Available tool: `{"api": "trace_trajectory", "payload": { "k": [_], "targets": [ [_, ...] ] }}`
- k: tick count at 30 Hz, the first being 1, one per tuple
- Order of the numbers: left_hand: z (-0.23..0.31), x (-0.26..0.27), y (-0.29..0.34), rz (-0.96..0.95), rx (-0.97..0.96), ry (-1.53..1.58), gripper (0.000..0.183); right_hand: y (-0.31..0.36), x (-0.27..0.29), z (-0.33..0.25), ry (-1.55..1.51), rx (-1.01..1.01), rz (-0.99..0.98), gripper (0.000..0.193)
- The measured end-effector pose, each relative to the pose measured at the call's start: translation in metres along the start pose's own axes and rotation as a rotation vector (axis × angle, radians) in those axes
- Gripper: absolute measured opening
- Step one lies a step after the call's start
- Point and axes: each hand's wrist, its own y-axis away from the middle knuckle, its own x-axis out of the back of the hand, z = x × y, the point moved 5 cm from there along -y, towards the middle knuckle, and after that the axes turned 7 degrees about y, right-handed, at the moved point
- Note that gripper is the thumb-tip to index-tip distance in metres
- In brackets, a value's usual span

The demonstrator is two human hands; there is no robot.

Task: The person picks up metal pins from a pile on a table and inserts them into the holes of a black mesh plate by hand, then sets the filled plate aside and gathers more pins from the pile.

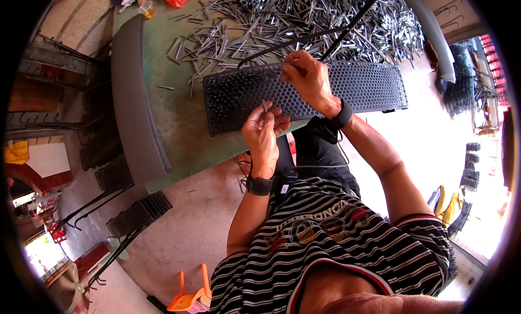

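Observation:
A long black perforated panel [369, 86] lies across the near edge of a green table [163, 113]. My left hand [263, 132] rests at the panel's front edge and pinches a thin metal pin [265, 105] between its fingertips. My right hand [309, 78] sits on top of the panel's middle with its fingers pressed together at the far edge; what they hold is too small to tell. Both wrists carry black bands. A large heap of silvery metal pins [304, 18] covers the table beyond the panel.
A curved grey perforated panel [133, 102] lies along the table's left side. Two thin black rods [347, 29] cross the pin heap. Stacks of black panels [138, 213] stand on the concrete floor at left. An orange plastic piece [190, 295] sits on the floor below.

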Motion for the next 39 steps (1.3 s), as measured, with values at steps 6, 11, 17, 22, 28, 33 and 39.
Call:
{"api": "trace_trajectory", "payload": {
  "k": [6,11,17,22,28,33,39],
  "targets": [
    [0.004,0.001,0.000,0.000,-0.003,-0.006,0.025,0.002,-0.013,0.008,0.030,0.091,0.018,0.007],
    [0.004,0.001,-0.001,0.011,0.005,-0.001,0.025,0.004,-0.017,0.004,0.357,0.456,-0.018,0.008],
    [0.000,-0.003,0.001,-0.067,0.011,-0.017,0.021,0.019,-0.016,-0.012,0.291,0.258,-0.356,0.012],
    [-0.006,-0.014,0.004,-0.102,0.080,-0.064,0.024,0.016,0.002,-0.007,0.135,0.031,-0.273,0.014],
    [-0.002,-0.008,0.003,-0.111,0.074,-0.111,0.030,-0.009,0.028,0.008,0.016,0.020,0.085,0.009],
    [0.003,-0.008,0.004,-0.112,0.071,-0.129,0.028,-0.015,0.020,0.022,0.105,0.107,0.101,0.009],
    [0.015,-0.008,0.007,-0.089,0.055,-0.164,0.026,-0.016,0.011,0.034,0.368,0.268,-0.024,0.006]
  ]
}}
